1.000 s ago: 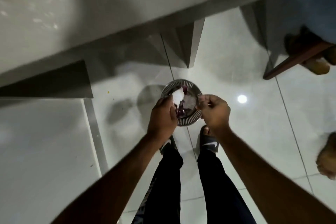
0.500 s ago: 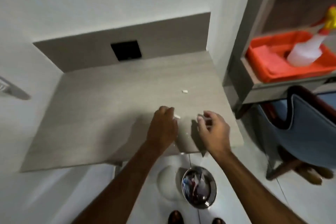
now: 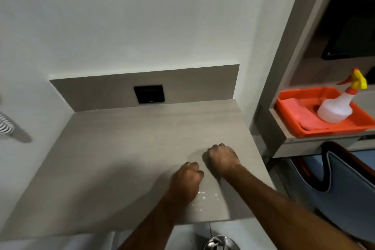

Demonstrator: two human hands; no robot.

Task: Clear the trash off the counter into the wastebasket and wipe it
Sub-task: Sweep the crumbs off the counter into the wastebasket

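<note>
The scattered small white crumbs (image 3: 204, 196) lie on the grey wood-grain counter (image 3: 121, 148) just near-right of the curled left hand (image 3: 187, 177), nearer it than the fisted right hand (image 3: 222, 158); whether either holds anything I cannot tell.

We cannot see what, if anything, the curled fingers of the left hand (image 3: 187, 180) or right hand (image 3: 222, 158) enclose. The shiny round metal wastebasket (image 3: 220, 243) is cut off by the bottom edge, and the white crumbs (image 3: 204, 197) are too small to identify.
</note>
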